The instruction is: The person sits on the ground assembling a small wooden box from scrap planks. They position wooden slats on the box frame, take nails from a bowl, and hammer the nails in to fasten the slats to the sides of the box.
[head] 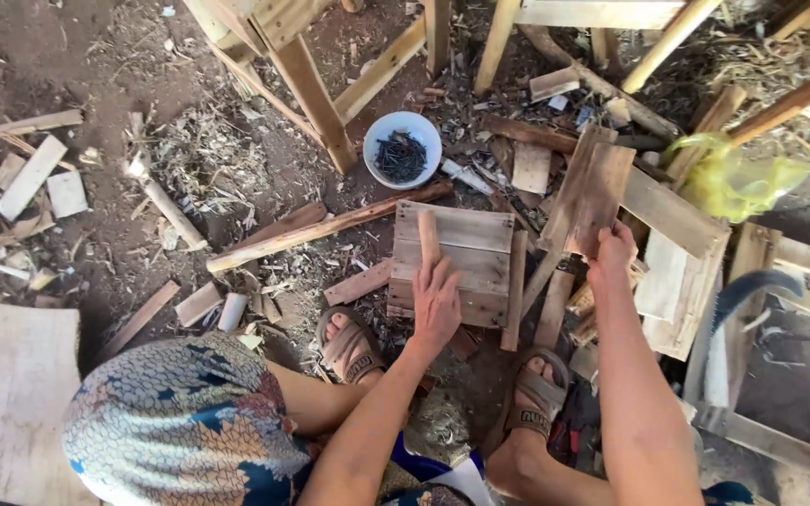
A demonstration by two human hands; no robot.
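while left hand (436, 302) grips a stick (428, 240) over the slatted panel (466, 258), right hand (612, 255) holds a board (594, 195).

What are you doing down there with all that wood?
A person sits on the ground over a small slatted wooden box. The left hand holds a short wooden stick upright on top of it. The right hand grips a flat board beside it. A white bowl of dark nails sits just beyond, among wood scraps.
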